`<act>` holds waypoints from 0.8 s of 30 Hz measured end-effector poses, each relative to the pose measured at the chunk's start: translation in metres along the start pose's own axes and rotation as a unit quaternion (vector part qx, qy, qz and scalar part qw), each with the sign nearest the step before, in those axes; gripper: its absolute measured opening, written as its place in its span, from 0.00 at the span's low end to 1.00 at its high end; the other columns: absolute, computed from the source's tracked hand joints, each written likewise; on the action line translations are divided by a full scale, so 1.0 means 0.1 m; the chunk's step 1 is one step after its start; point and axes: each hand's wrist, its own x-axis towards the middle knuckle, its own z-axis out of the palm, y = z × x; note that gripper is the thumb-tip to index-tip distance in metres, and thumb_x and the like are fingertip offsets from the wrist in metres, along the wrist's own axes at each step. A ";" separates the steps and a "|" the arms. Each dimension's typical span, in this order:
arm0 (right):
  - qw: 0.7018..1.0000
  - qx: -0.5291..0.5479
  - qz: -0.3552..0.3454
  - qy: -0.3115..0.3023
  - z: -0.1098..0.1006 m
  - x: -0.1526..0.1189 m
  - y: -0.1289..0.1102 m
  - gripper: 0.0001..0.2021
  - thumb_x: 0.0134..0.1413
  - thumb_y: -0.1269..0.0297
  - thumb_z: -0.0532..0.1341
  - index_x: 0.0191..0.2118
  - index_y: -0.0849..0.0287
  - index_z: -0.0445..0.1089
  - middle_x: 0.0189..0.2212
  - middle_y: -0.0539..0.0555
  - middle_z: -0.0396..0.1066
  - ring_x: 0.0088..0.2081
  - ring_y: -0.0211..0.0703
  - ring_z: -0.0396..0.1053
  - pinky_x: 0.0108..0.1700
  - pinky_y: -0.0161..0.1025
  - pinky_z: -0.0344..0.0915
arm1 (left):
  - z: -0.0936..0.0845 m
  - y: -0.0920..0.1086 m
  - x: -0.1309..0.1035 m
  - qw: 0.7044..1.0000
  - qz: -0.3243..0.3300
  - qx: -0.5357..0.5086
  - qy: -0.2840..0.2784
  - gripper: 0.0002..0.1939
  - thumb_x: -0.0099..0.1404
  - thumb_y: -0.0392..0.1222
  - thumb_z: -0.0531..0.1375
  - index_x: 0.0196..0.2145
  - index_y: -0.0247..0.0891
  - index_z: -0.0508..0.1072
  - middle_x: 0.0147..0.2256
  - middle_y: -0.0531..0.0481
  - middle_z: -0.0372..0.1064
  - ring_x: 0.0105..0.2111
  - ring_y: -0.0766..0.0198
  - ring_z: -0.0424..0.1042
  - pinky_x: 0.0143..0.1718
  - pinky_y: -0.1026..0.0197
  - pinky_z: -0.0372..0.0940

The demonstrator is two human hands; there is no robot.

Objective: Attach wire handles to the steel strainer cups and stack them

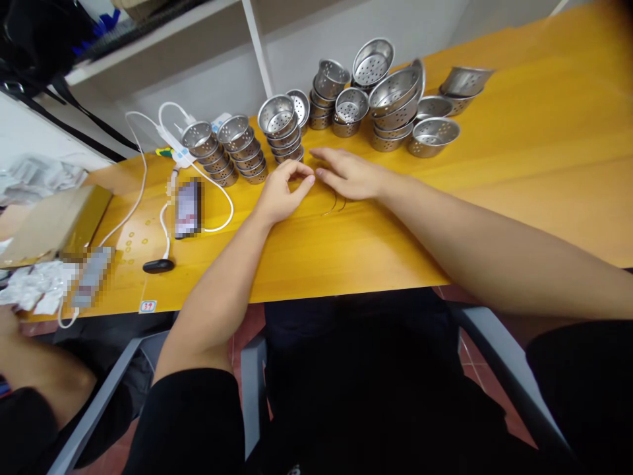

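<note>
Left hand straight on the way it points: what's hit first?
Likely the right hand, whose fingertips sit just ahead of the left hand. Depth is unclear; it might slip over or under.

Label, one, white, blue border: we read the number "39" in red, set at the near left edge of the yellow surface.

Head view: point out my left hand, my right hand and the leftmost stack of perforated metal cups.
Left hand (pixel 279 192): head view, on the back of the hand.
Right hand (pixel 354 174): head view, on the back of the hand.
Leftmost cup stack (pixel 211 158): head view, on a mid-stack cup wall.
</note>
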 end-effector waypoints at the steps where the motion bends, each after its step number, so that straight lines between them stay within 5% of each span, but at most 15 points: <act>1: 1.000 -0.005 0.013 0.010 0.00 0.00 0.04 0.43 0.91 0.34 0.56 0.94 0.55 0.64 0.90 0.71 0.69 0.89 0.81 0.70 0.90 0.87 0.65 | 0.00 -0.01 -0.01 1.000 -0.003 0.002 -0.009 0.11 0.85 0.51 0.68 0.53 0.43 0.86 0.52 0.43 0.90 0.55 0.52 0.90 0.64 0.48 0.85; 4: 0.999 -0.015 0.037 0.005 -0.01 0.00 0.14 0.46 0.88 0.36 0.61 0.95 0.60 0.61 0.90 0.74 0.69 0.88 0.84 0.70 0.89 0.88 0.67 | 0.03 -0.04 -0.02 0.998 -0.023 0.010 -0.055 0.16 0.84 0.50 0.70 0.61 0.41 0.87 0.68 0.35 0.88 0.72 0.45 0.87 0.78 0.42 0.81; 8: 0.998 -0.034 0.033 0.050 -0.11 -0.01 0.01 0.40 0.86 0.36 0.63 0.89 0.51 0.73 0.85 0.65 0.76 0.85 0.83 0.72 0.91 0.84 0.65 | 0.06 -0.03 -0.01 0.987 -0.085 0.057 -0.123 0.29 0.81 0.47 0.74 0.74 0.37 0.84 0.89 0.28 0.69 0.94 0.38 0.64 0.99 0.35 0.59; 12: 0.986 -0.058 0.033 0.155 -0.43 -0.08 -0.24 0.27 0.87 0.38 0.61 0.79 0.34 0.80 0.81 0.58 0.80 0.83 0.81 0.70 0.90 0.85 0.63 | 0.01 0.04 0.01 0.979 -0.127 0.103 -0.122 0.32 0.82 0.43 0.74 0.78 0.29 0.81 0.86 0.24 0.73 0.92 0.36 0.70 0.97 0.35 0.63; 17: 0.927 -0.207 0.073 0.305 -0.82 -0.26 -0.30 0.29 0.77 0.57 0.73 0.78 0.53 0.79 0.84 0.73 0.68 0.85 0.78 0.67 0.89 0.77 0.62 | -0.07 0.09 -0.01 0.977 -0.169 0.107 -0.077 0.27 0.84 0.40 0.71 0.74 0.26 0.81 0.76 0.23 0.84 0.77 0.38 0.87 0.87 0.36 0.78; 21: 0.922 -0.197 0.202 0.264 -0.96 -0.35 -0.16 0.39 0.75 0.55 0.80 0.83 0.47 0.71 0.90 0.75 0.56 0.91 0.74 0.57 0.92 0.72 0.56 | -0.08 0.12 -0.03 0.978 -0.165 0.097 -0.080 0.20 0.84 0.38 0.71 0.69 0.33 0.84 0.72 0.30 0.88 0.74 0.43 0.89 0.85 0.38 0.80; 24: 0.926 -0.162 0.254 0.227 -0.97 -0.34 -0.09 0.45 0.67 0.60 0.87 0.82 0.48 0.69 0.89 0.76 0.57 0.91 0.77 0.57 0.90 0.74 0.55 | -0.08 0.18 -0.02 0.978 -0.151 0.105 -0.096 0.17 0.84 0.37 0.71 0.67 0.34 0.86 0.71 0.33 0.89 0.73 0.45 0.89 0.84 0.41 0.80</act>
